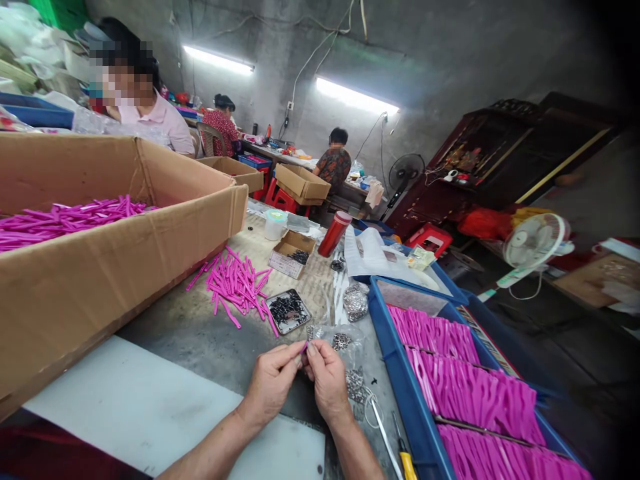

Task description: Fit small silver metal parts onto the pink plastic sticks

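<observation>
Above the worktable, my left hand [270, 379] and my right hand [326, 381] meet with their fingertips pinched together. A magenta plastic piece [305, 347] shows as a small sliver between them; the fingers hide most of it. Just beyond the hands lies a metal tray of small black parts [289, 311]. Behind and left of that tray is a loose pile of slim magenta plastic pieces [237, 281]. Clear bags of small metal parts [341, 341] lie close to my right hand.
On the left stands a large cardboard box [125, 273] of magenta pieces. A blue crate [407, 393] with rows of magenta pieces is on the right, beside a yellow-handled screwdriver [407, 465]. Farther back are a red tumbler [334, 235] and a small carton [293, 253]. Several people sit beyond.
</observation>
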Available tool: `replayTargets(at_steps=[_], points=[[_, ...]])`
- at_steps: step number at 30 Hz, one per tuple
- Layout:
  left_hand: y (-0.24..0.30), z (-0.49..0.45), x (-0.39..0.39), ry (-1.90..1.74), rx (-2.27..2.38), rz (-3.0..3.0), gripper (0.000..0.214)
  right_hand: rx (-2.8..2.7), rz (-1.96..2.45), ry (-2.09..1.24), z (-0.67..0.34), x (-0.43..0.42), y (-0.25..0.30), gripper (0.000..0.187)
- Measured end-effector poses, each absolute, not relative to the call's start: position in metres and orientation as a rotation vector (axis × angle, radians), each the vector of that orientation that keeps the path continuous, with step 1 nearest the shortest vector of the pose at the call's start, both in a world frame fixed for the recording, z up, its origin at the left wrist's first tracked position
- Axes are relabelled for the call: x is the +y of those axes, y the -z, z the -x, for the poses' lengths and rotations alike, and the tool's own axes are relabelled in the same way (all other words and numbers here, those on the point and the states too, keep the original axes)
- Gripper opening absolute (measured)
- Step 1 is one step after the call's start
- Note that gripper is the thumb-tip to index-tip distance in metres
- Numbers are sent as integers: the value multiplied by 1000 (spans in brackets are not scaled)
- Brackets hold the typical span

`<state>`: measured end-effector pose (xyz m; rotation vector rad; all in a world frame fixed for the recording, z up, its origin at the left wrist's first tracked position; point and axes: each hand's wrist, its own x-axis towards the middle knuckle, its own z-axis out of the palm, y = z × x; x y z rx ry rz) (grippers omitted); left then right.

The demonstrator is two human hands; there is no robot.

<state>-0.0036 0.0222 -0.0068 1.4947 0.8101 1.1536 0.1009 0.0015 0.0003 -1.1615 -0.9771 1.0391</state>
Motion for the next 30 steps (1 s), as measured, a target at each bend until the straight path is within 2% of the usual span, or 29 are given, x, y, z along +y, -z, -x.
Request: replayTargets(at_steps=[18,30], points=[[4,4,21,-1144,815,-1524,27,-1087,1223,-810,-103,-1,-5,12],[0,3,20,-1160,797,-1544,27,-997,1192,-974,-103,-4,-1,24]])
